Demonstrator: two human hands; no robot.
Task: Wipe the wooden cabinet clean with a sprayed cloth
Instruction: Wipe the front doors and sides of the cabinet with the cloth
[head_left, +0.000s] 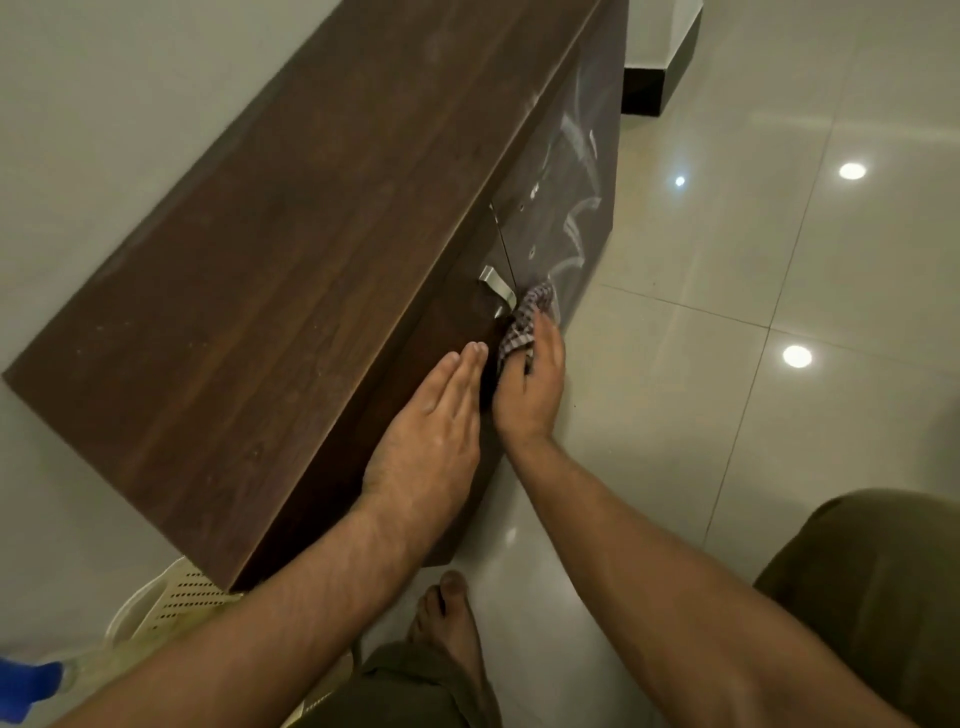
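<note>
The dark wooden cabinet stands against a white wall, seen from above, with its door fronts on the right. My right hand presses a small checked cloth against the door front just below a metal handle. Wet streaks shine on the farther door. My left hand lies flat, fingers together, on the cabinet's front top edge beside the right hand and holds nothing.
A cream perforated plastic basket sits on the floor by the cabinet's near end. A blue object shows at the lower left corner. My bare foot rests on the glossy tiled floor. A black-based wall corner stands beyond the cabinet.
</note>
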